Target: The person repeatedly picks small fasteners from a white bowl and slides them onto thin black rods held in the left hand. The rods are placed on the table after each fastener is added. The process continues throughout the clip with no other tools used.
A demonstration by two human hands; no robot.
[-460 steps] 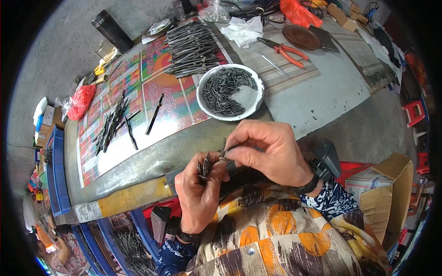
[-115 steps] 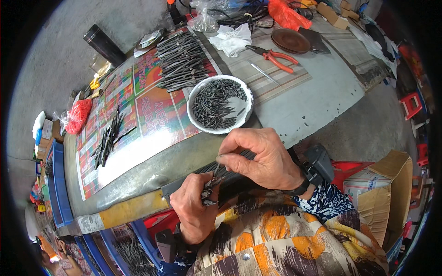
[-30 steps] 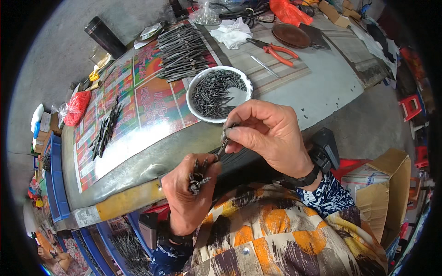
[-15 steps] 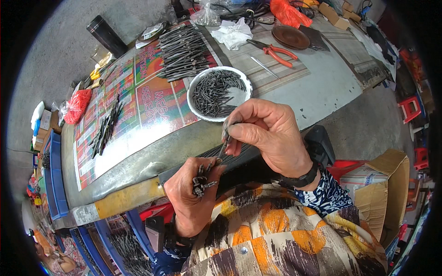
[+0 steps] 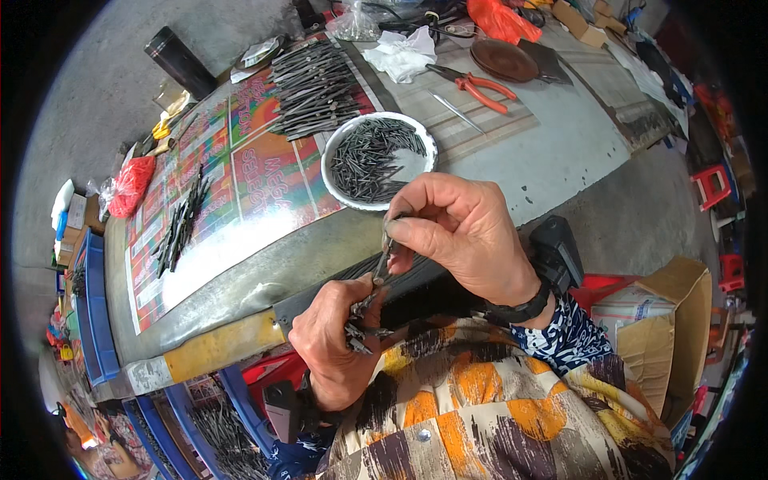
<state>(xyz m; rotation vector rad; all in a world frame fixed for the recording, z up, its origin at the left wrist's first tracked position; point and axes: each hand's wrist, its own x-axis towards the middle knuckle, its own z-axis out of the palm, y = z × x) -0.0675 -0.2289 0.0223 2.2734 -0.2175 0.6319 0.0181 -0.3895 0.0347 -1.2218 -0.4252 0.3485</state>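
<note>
white bowl (image 5: 378,162) of dark pins beside right hand (image 5: 464,232), red pliers (image 5: 472,82) beyond

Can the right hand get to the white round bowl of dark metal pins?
Probably yes: the right hand hovers just beside the white round bowl, nothing between them, though its fingers already pinch one pin.

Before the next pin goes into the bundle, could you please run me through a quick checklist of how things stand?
1. Left hand grips the bundle of dark pins: ok, fist closed around it.
2. Right hand pinches a single pin at its fingertips: ok.
3. Pin tip lined up with the bundle: cannot tell, fingers hide the meeting point.
4. White bowl holds pins: ok, many left.
5. Bowl seated on the table: ok, it stands back from the metal edge.
6. Red-handled pliers out of the way: ok, beyond the bowl.
</note>
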